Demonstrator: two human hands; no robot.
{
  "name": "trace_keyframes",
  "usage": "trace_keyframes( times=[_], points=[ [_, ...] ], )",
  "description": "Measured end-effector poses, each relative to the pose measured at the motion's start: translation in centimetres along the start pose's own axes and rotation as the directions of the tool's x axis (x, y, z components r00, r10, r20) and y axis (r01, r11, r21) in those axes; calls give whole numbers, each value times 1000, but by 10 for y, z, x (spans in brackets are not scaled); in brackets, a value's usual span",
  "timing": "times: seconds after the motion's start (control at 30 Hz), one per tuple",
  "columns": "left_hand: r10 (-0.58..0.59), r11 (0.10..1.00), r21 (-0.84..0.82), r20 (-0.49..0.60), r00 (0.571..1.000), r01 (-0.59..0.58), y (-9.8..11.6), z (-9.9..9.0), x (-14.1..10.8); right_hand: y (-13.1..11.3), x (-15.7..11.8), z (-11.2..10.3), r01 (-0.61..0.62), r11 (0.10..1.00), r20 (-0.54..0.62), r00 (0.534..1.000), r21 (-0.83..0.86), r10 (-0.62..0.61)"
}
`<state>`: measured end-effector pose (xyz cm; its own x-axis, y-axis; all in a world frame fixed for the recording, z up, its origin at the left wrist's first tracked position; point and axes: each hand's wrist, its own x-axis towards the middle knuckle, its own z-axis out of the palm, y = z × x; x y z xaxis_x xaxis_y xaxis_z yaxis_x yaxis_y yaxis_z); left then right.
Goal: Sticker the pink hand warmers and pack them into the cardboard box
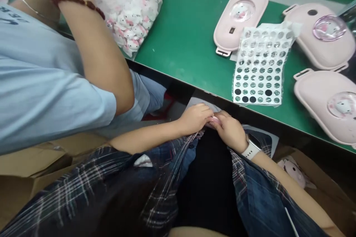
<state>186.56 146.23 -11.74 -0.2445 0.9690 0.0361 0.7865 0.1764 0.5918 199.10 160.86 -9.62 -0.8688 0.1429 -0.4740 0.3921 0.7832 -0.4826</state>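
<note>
In front of my lap, below the table edge, my left hand point(194, 119) and my right hand point(230, 130) meet, fingers closed. Between their fingertips is a small pink-and-white piece point(214, 119), mostly covered, so its exact kind is unclear. A watch with a pale strap point(251, 150) is on my right wrist. Nearest on the table lies a white sheet of round stickers point(258, 70), several of its circles solid black. Behind it rests a pale pink oval case point(222, 27) with a clear dome over a small cartoon figure.
Two more pink cases point(311, 52) point(314, 98) are on the right of the green table point(178, 44). At the back left stands a clear bag of small figures point(136, 18). A co-worker's arm point(102, 55) reaches across the left. Cardboard boxes point(25, 159) flank me.
</note>
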Motion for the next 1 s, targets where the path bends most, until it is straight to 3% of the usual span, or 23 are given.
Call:
trace_keyframes(
  times=[0.23, 0.43, 0.53, 0.67, 0.83, 0.9, 1.0],
  points=[
    [-92, 990, 98, -128, 987, 105, 9, 28, -21, -3, -5, 22, -29, 998, -23, 999, -63, 28],
    [-135, 989, 61, -18, 991, 136, 0, 26, -10, 3, 6, 31, -27, 999, -78, 997, 20, 28],
    [-112, 993, 51, 135, 985, 106, -1, 10, 3, 8, 12, 24, 45, 997, -61, 997, 66, -41],
    [-117, 993, 44, 264, 958, 109, 5, -26, 11, 12, 7, 7, 172, 984, -73, 983, 52, -168],
    [-100, 990, -42, 478, 873, 137, 15, -71, -5, 12, -17, -6, 405, 908, -186, 905, 102, -383],
    [-101, 989, -41, 496, 862, 139, 20, -83, -10, 8, -24, -11, 445, 887, -211, 885, 125, -414],
    [-75, 996, -13, 449, 891, 90, 28, -93, -11, 3, -32, -26, 438, 886, -224, 888, 149, -401]
  ],
)
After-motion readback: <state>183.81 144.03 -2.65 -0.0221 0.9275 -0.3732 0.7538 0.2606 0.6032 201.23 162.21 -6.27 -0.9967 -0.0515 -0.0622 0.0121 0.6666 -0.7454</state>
